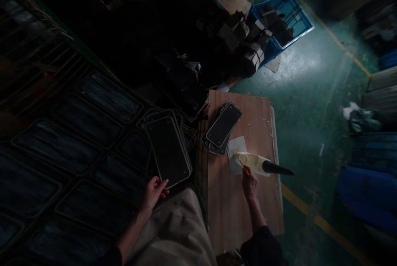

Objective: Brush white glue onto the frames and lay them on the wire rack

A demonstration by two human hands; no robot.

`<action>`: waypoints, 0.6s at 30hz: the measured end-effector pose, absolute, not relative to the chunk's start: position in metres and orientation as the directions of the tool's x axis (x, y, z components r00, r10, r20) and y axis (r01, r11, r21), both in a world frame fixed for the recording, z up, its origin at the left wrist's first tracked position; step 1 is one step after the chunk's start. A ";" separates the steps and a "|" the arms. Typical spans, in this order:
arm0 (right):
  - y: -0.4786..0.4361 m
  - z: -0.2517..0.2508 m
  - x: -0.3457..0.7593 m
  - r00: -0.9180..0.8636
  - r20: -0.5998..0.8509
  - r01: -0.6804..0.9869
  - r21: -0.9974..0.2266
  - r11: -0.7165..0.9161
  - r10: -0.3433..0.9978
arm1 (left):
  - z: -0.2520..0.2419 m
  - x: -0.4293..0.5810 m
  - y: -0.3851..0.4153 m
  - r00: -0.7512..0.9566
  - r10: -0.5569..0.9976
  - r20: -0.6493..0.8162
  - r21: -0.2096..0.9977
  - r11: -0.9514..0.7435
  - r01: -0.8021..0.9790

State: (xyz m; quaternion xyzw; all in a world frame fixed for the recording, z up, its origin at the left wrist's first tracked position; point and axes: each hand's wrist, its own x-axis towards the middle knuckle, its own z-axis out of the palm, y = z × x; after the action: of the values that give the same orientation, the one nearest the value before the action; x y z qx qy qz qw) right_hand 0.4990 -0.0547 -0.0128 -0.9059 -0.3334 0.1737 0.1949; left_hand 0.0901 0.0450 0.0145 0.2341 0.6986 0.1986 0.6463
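1. Down at the lower middle, the left hand reaches forward over a tan-clothed knee. Its fingertips lie on the near edge of a dark rectangular panel with a pale rim. It is too dim to tell whether the fingers pinch that edge or only rest on it.
2. That panel lies tilted on top of rows of similar dark panels, which are spread out to the left.
3. The right hand is closed around a small orange tool. The tool's tip points at the open end of a pale container.
4. This container lies on its side on a wooden board, with its black spout pointing right, past the board's edge. A white sheet lies partly under it.
5. Just beyond the sheet, a small stack of dark panels sits fanned out on the board.
6. The two hands are well apart, the left over the panels and the right over the board.
7. Farther off, a blue crate stands on the green floor, with dark bundles piled in and beside it.
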 end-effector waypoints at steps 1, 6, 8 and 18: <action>-0.056 -0.010 0.498 0.725 -0.178 0.524 -0.484 -0.700 0.665 | 0.014 0.089 0.045 -0.054 0.586 -0.809 0.582 0.810 0.070; -0.059 -0.012 0.498 0.817 -0.132 0.371 -0.625 -0.687 0.561 | 0.007 0.085 0.043 -0.044 0.595 -0.802 0.591 0.803 0.079; -0.056 -0.020 0.502 0.868 -0.125 0.266 -0.700 -0.663 0.481 | 0.006 0.084 0.043 -0.039 0.593 -0.804 0.589 0.804 0.085; -0.037 -0.074 0.501 0.970 -0.217 -0.140 -0.872 -0.470 0.114 | 0.016 0.087 0.048 -0.027 0.609 -0.793 0.603 0.790 0.109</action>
State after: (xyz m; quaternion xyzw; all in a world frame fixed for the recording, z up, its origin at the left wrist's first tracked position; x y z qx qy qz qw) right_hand 0.5006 -0.0375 -0.0743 -0.8484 0.0077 0.1230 0.5148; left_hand 0.0873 0.0475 0.0160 0.2603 0.6901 0.1930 0.6471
